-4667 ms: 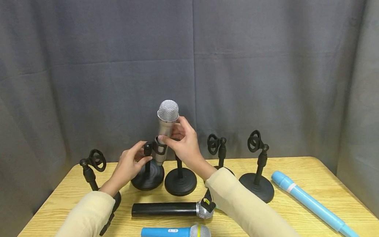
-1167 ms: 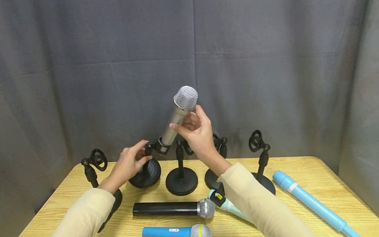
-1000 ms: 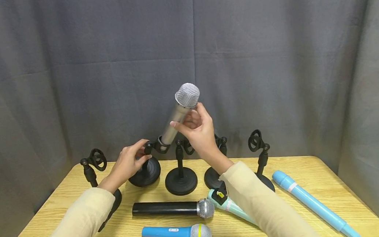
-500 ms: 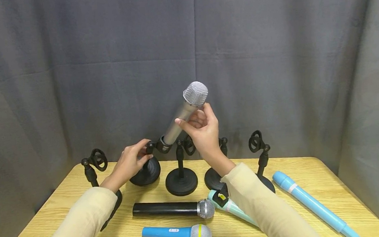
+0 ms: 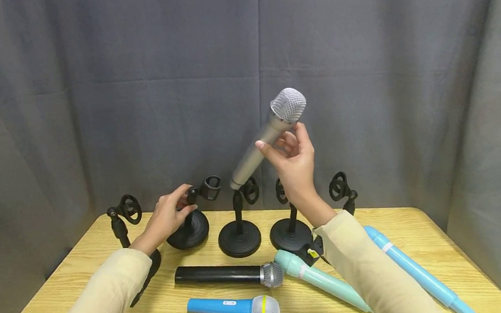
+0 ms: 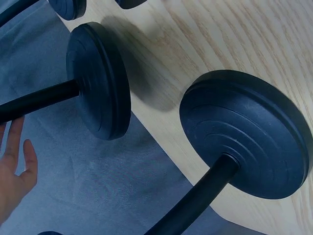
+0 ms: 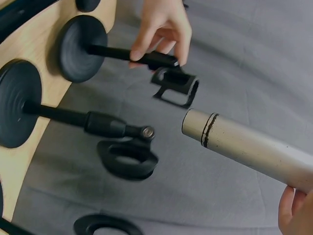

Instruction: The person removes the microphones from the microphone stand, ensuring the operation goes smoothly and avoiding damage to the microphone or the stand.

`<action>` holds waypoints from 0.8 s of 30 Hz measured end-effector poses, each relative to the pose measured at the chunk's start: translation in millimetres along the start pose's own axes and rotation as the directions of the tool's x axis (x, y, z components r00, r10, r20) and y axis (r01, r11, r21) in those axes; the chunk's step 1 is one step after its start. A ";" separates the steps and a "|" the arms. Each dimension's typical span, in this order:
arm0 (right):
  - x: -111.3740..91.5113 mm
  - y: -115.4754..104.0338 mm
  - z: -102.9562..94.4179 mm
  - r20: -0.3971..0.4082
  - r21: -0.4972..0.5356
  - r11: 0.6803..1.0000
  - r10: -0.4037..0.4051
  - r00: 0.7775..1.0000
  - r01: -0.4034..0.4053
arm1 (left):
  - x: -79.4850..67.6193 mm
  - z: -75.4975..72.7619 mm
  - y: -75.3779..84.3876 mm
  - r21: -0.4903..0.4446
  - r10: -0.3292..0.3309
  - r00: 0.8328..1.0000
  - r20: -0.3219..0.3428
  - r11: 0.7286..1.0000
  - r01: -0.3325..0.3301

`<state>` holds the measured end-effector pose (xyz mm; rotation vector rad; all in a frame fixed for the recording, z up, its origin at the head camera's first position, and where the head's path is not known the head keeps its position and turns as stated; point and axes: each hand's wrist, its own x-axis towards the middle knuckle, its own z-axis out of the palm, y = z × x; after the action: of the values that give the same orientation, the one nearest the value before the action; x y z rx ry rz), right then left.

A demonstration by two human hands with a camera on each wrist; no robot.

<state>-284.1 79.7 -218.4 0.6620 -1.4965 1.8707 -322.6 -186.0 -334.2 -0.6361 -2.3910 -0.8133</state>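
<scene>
My right hand [image 5: 296,170] pinches a silver microphone [image 5: 251,163] by its body, mesh head up and to the right. The microphone tilts, and its tail end hangs apart from the black clip [image 5: 211,188] of a desk microphone stand [image 5: 190,231]. Thumb and fingers of my left hand [image 5: 167,215] grip that stand's post just below the clip. In the right wrist view the clip [image 7: 178,87] has nothing in it, with a gap between it and the microphone's tail [image 7: 195,125]. The left wrist view shows the gripped stand's round base [image 6: 98,83].
Other black stands with bare clips flank it: one at far left [image 5: 128,211], one in the centre [image 5: 240,239], two to the right. Across the wooden table [image 5: 85,289] lie a black microphone [image 5: 217,274], a blue one [image 5: 219,309], a mint one [image 5: 329,284] and a long light-blue one [image 5: 415,271].
The silver microphone has come out of the clip. My right hand has drawn it up and to the right, while my left hand keeps its grip on the stand.
</scene>
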 end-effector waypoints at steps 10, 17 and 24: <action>-11.5 6.7 -22.0 0.053 -0.131 0.990 0.051 0.997 -0.044 | -1.3 -3.2 -5.0 -0.017 -0.097 0.995 -0.017 0.995 0.096; -22.3 11.3 -35.8 0.086 -0.218 0.972 0.105 0.991 -0.085 | -4.2 -2.9 -9.0 -0.038 -0.132 0.990 -0.045 0.991 0.131; -34.9 13.7 -50.5 0.119 -0.296 0.946 0.178 0.977 -0.136 | -7.1 -2.1 -10.7 -0.052 -0.175 0.982 -0.072 0.984 0.172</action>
<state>-270.7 121.0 -263.9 0.5639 -1.9196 1.6997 -322.8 -196.8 -341.5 -0.4097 -2.3886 -0.9498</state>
